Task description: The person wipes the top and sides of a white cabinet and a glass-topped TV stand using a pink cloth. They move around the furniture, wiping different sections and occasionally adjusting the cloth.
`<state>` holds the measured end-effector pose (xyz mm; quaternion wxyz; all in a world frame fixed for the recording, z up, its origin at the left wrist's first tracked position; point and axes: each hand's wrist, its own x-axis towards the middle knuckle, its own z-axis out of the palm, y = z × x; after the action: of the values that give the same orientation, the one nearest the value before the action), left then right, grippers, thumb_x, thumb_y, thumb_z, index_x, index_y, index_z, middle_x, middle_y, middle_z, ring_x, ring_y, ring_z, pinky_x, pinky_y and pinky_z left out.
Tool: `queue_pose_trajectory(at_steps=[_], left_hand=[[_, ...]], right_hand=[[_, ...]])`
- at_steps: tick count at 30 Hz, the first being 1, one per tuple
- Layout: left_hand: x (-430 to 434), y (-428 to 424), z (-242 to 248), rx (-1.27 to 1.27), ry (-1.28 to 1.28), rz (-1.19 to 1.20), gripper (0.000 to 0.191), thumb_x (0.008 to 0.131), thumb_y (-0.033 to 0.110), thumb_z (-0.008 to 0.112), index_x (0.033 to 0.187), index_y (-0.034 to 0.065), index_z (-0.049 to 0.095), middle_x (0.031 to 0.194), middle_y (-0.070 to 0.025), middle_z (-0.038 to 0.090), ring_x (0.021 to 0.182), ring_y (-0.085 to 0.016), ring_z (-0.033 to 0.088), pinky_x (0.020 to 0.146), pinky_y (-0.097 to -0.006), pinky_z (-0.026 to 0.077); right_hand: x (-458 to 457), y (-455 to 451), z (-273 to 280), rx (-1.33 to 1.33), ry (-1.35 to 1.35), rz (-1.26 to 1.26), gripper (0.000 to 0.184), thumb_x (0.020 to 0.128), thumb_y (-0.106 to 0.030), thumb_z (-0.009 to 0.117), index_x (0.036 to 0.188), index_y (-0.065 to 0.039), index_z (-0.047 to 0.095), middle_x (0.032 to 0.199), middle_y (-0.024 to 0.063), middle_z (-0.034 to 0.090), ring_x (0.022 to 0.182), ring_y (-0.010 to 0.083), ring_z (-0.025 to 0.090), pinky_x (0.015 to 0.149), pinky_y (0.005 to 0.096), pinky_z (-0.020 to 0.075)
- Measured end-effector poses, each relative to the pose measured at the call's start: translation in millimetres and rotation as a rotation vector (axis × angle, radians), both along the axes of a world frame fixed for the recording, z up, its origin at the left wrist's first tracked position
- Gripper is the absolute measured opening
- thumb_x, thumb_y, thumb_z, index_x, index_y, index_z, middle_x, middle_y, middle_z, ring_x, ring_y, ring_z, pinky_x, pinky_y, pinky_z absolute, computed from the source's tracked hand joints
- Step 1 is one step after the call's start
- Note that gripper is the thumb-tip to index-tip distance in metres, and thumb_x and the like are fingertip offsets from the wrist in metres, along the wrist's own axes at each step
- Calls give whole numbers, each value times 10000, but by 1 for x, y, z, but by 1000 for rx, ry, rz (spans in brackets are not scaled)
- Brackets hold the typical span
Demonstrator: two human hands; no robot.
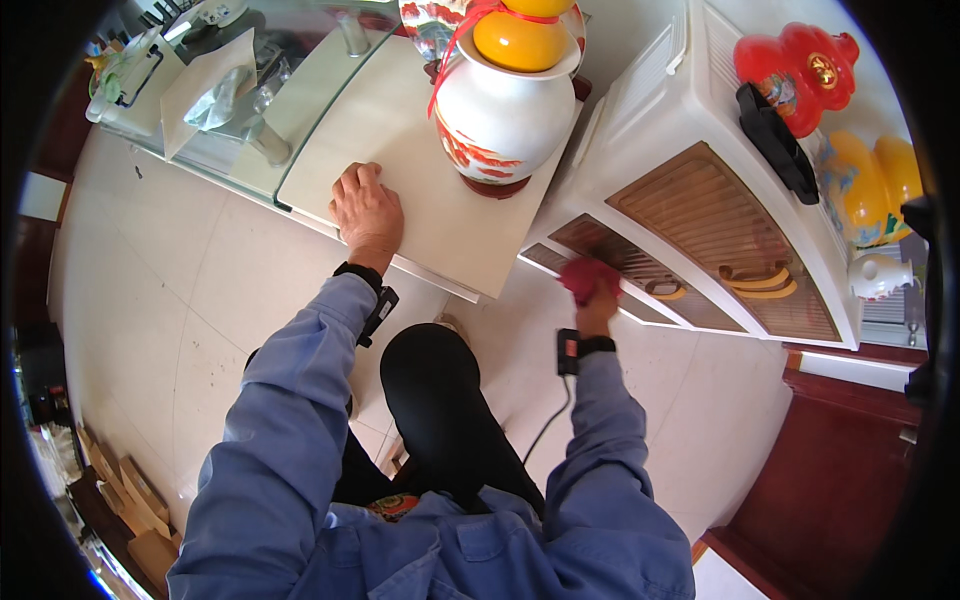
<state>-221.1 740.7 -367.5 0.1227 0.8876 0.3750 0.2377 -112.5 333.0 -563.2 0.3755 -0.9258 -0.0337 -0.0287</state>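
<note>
My right hand (598, 306) holds a bunched dark-pink cloth (591, 279) against the lower drawer fronts of a white plastic cabinet (694, 225) with brown see-through panels. Resting on the cream top of a low cabinet (352, 120), near its front edge, is my left hand (367, 208), with nothing in it and its fingers slightly bent. Beyond that hand, a white porcelain vase (506, 112) with red painting stands on a dark wooden base. A yellow gourd-shaped ornament (520, 41) with a red ribbon sits in the vase's mouth.
Red (799, 71) and yellow gourd ornaments (870, 187), a black strap (776, 142) and a small white vase (879, 276) are on the white cabinet. A glass shelf edge (330, 112) is left of the vase. Cardboard pieces (127, 487) lie lower left. A cable (550, 427) hangs from my right wrist.
</note>
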Motion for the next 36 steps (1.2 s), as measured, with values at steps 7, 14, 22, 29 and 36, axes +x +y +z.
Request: queue_pose_trajectory(at_steps=[7, 14, 22, 29, 36], left_hand=[[0, 1, -3, 16, -14, 5, 290, 853, 114, 559, 1139, 153, 571, 1225, -50, 551, 1192, -297, 482, 975, -473, 395], [1, 2, -5, 13, 19, 4, 298, 855, 125, 576, 1153, 142, 571, 1244, -52, 539, 1204, -290, 473, 988, -461, 380], [2, 1, -7, 52, 22, 5, 306, 853, 116, 567, 1157, 151, 565, 1249, -53, 537, 1200, -299, 475, 977, -469, 385], [2, 1, -8, 39, 41, 1, 298, 860, 123, 559, 1156, 156, 565, 1253, -47, 534, 1217, -294, 462, 975, -473, 388], [3, 1, -5, 28, 52, 11, 297, 865, 133, 555, 1161, 156, 562, 1269, -51, 526, 1222, -294, 458, 981, -475, 384]], right_hand=[[-8, 97, 20, 791, 501, -69, 477, 842, -170, 686, 1300, -107, 571, 1222, 111, 639, 1122, 296, 618, 884, 469, 538], [32, -146, -13, 827, 189, -202, 534, 804, -196, 687, 1311, -108, 545, 1245, 142, 634, 1141, 335, 618, 955, 481, 520], [47, -261, 7, -516, -107, -258, 564, 708, -245, 796, 1211, -102, 585, 1104, 164, 687, 1014, 357, 668, 863, 446, 548], [15, -53, -10, 1004, 206, -625, 347, 791, -23, 678, 1136, -32, 640, 1002, 69, 676, 816, 207, 660, 628, 323, 547], [6, -82, 18, -287, -110, -44, 234, 865, -79, 582, 1064, -21, 689, 1019, 91, 689, 905, 221, 676, 753, 348, 571]])
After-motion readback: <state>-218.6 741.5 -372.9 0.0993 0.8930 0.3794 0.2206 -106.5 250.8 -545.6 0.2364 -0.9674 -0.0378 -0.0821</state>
